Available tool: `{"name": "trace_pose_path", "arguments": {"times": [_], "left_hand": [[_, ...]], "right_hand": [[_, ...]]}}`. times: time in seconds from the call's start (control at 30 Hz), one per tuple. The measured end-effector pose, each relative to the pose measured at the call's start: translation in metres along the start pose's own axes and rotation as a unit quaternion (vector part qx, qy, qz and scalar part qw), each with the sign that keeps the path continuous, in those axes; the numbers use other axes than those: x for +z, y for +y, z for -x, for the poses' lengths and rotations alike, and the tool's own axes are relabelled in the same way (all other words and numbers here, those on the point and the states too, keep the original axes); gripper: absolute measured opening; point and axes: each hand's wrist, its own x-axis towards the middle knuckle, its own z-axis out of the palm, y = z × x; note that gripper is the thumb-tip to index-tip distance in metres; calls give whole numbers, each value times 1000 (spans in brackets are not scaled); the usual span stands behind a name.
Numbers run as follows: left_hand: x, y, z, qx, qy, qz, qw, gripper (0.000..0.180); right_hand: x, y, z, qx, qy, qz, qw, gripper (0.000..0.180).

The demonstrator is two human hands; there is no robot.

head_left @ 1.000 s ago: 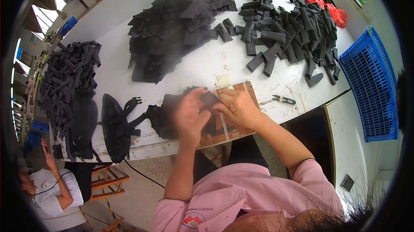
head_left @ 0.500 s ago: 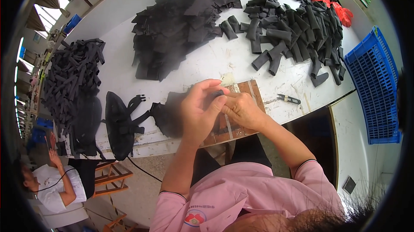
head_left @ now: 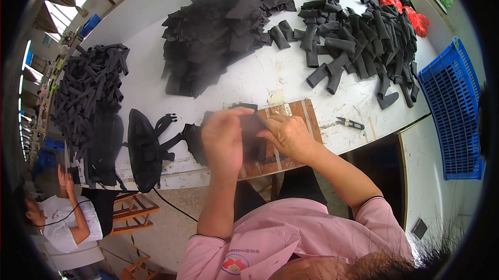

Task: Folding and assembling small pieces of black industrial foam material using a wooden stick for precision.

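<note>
Between my two hands, above the near edge of the table, is a dark fabric piece [head_left: 251, 125], spread out as a flat panel. My right hand [head_left: 294, 138] pinches its right edge between thumb and fingers. Around its left side curl the fingers of my left hand [head_left: 223, 139], somewhat blurred, with the index finger along the top edge. Beneath them lies a brown wooden board [head_left: 305, 119] with pale strips. More black fabric [head_left: 195, 142] rests beside my left hand, partly hidden by it.
Flat black pieces [head_left: 218, 35] are heaped at the far middle, rolled black tubes [head_left: 358, 41] at the right, narrow strips [head_left: 91, 98] at the left. Thread snips [head_left: 350, 123] lie right of the board. A black pouch with straps [head_left: 143, 150] lies left. A blue crate [head_left: 452, 108] stands right; a co-worker [head_left: 67, 212] sits left.
The small rolled dark piece between my fingers now shows as a flat, opened panel. My left hand has moved left and down, away from the right hand, which stays nearly in place.
</note>
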Motion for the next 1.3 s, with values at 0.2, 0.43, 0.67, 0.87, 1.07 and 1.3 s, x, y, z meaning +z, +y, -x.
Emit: {"name": "trace_pose_path", "arguments": {"times": [0.2, 0.43, 0.67, 0.87, 1.07, 1.3], "left_hand": [[12, 19, -3, 15, -74, -261, 962, 15], [9, 17, -2, 56, 1, -282, 958, 15], [-45, -29, 14, 4, 103, -424, 900, 13], [-33, -59, 26, 108, -43, -724, 680, 29], [-55, -82, 21, 108, -41, -825, 554, 8], [-61, -24, 23, 182, 68, -641, 742, 8]], "right_hand": [[-1, -4, 5, 5, 30, -3, 1000, 30], [-17, -12, 4, 73, -41, -84, 993, 32], [-69, 37, -57, 101, 152, -721, 669, 53], [19, 54, 46, 377, 103, -401, 828, 37], [54, 57, 80, 306, 130, -314, 889, 25], [37, 14, 73, 165, 122, -38, 978, 12]]}}
